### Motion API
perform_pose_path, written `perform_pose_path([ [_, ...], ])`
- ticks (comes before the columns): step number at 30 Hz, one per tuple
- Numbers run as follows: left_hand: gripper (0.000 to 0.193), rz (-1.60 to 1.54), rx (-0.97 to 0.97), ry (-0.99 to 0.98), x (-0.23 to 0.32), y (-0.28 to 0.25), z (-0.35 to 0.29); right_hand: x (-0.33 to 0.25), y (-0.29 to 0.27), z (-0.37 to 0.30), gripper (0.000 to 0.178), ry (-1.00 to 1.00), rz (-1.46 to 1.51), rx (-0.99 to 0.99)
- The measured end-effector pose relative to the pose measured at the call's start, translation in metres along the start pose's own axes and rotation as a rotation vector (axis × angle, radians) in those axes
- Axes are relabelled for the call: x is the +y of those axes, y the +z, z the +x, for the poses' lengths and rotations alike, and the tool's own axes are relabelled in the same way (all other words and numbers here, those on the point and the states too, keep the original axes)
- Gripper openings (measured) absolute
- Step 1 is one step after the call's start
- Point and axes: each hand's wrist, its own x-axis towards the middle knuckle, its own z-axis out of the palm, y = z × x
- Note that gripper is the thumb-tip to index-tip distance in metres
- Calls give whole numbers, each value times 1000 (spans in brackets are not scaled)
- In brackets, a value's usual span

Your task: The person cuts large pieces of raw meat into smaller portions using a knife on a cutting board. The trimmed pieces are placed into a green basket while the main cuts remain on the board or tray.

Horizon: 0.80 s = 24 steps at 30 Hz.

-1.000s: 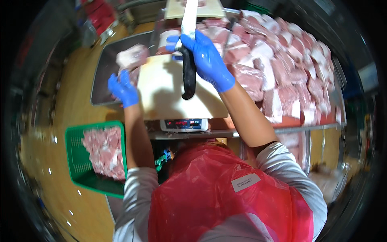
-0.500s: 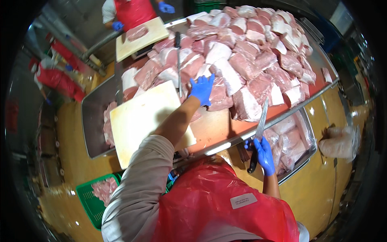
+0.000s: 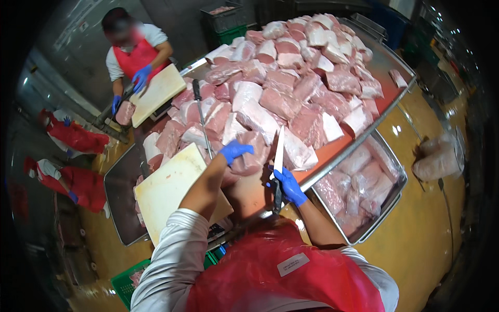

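My left hand, in a blue glove, is closed on the left side of a raw pork piece at the near edge of the meat pile. In my blue-gloved right hand is a knife, held by its black handle with the blade pointing up and away beside that piece. A white cutting board lies under my left forearm. Left of my left hand, a long sharpening steel with a black handle rests against the meat.
A metal tub stands at the left and another, with bagged meat, at the right. A green crate is at lower left. Across the table a co-worker handles meat beside a board. Further people work at far left.
My right hand has brought the knife leftward and up over the table edge. My left hand has gone from spread on the meat to gripping it, slightly nearer me. The view has shifted.
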Motion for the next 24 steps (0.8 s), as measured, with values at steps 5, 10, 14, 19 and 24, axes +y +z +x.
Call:
perform_pose_path([
  [5, 74, -360, -60, 175, 12, 49, -77, -54, 44, 15, 18, -82, 248, 75],
  [10, 99, 175, 497, 325, 96, 54, -192, -83, 78, -8, 16, -80, 223, -38],
  [14, 83, 310, 919, 462, 31, -7, -263, -68, 191, -4, 11, 90, 237, -213],
  [19, 45, 341, 981, 185, -9, -51, -349, -9, 242, 40, 18, 312, 126, -451],
  [24, 32, -40, 1208, 338, -101, -13, -433, -50, 230, 11, 23, 185, -414, -350],
])
